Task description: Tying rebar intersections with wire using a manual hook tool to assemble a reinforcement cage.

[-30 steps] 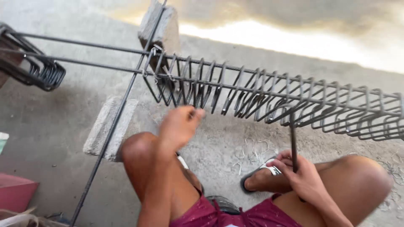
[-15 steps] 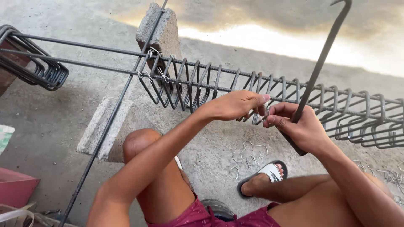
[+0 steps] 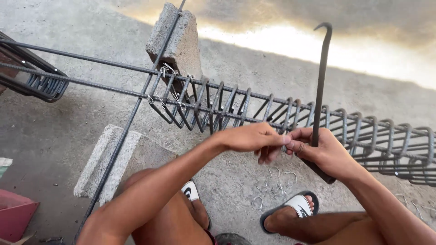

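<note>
Holding: your right hand [image 3: 324,152] is wrapped around the hooked steel rod [image 3: 319,97] — fist closed on the lower shaft, hook end up, butt end poking out below the palm.
Rod position: near upright, tilted slightly, crossing in front of the rebar cage [image 3: 281,115].
Left hand: your left hand [image 3: 254,138] reaches across to meet the right; thumb and fingertips are pressed together, touching the right hand's thumb and forefinger.
Pinch content: something thin and pale sits between the two sets of fingertips — too small to tell what it is.
Cage: long horizontal bars carry a row of closely spaced stirrups, running from the middle out to the right edge; thin wire ties show on the first few stirrups at the left end.
Support: the cage bars rest at a grey concrete block [image 3: 178,43] standing behind them; a second block [image 3: 120,156] lies flat, near your left knee.
Loose bar: a single long bar [image 3: 129,122] runs diagonally from top centre down to the lower left, crossing the cage bars.
Ground: bent wire pieces [image 3: 272,186] lie scattered on the concrete floor [image 3: 50,136], between your feet and below your hands.
Feet: white sandals [image 3: 297,204] on both, right foot nearest the wire pieces.
Left edge: a bundle of stirrups [image 3: 34,81] hangs on the bars; a red container [image 3: 16,213] sits at the lower left corner.
</note>
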